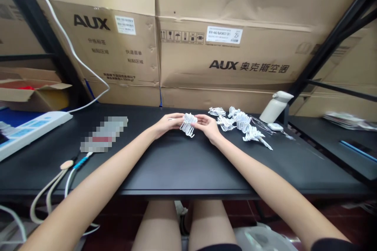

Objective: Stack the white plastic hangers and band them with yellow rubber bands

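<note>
Over the middle of the black table, a small bundle of thin white loops (188,124) is held up between my two hands; I cannot make out its exact kind. My left hand (168,124) grips the bundle's left side, fingers closed. From the right, my right hand (207,125) pinches it with thumb and fingers. Similar white bundles (244,121) lie in a loose group just right of my right hand, one with a thin end sticking out to the lower right.
A white bottle (277,106) leans by the right shelf post, near a small white device (275,127). To the left lie a blurred-out phone-like object (104,135) with a cable and a white power strip (35,131). Large cardboard boxes (188,59) stand behind the table (188,172).
</note>
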### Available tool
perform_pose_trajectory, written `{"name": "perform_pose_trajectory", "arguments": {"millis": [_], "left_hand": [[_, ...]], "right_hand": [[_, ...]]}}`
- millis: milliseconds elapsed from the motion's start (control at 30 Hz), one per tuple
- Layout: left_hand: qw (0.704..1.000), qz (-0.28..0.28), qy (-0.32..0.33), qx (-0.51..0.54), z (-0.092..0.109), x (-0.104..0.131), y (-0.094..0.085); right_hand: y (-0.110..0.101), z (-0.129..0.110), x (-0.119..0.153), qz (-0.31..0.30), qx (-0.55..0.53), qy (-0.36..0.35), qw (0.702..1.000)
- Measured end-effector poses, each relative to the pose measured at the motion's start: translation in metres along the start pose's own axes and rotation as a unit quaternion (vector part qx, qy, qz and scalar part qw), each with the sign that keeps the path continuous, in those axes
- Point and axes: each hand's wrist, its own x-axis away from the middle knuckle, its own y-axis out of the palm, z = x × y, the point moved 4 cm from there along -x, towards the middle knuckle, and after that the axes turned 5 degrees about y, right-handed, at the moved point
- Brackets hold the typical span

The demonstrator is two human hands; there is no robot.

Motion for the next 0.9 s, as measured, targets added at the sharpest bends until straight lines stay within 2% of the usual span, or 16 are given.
{"name": "perform_pose_trajectory", "arguments": {"millis": [167,300,433,533,633,900], "left_hand": [[0.998,-0.060,-0.022,0.027,-0.001,0.002,-0.006],[0.999,-0.028,0.028,-0.016,-0.003,-0.003,-0.013],[0.988,-0.017,0.076,-0.130,-0.004,-0.007,-0.007],[0.976,-0.017,0.127,-0.174,-0.003,-0.006,0.003],[0.974,-0.031,0.156,-0.164,-0.004,-0.005,0.010],[0.982,-0.036,0.134,-0.127,-0.005,-0.003,0.010]], "right_hand": [[0.002,-0.002,0.000,-0.012,-0.050,0.017,0.999],[-0.005,0.005,-0.004,0.016,-0.102,0.062,0.993],[-0.007,0.008,-0.007,0.014,-0.094,0.054,0.994],[-0.004,0.007,-0.005,-0.006,-0.080,0.036,0.996],[0.001,0.004,-0.002,-0.016,-0.061,0.030,0.998],[0.002,-0.002,0.001,-0.068,0.012,0.036,0.997]]}}
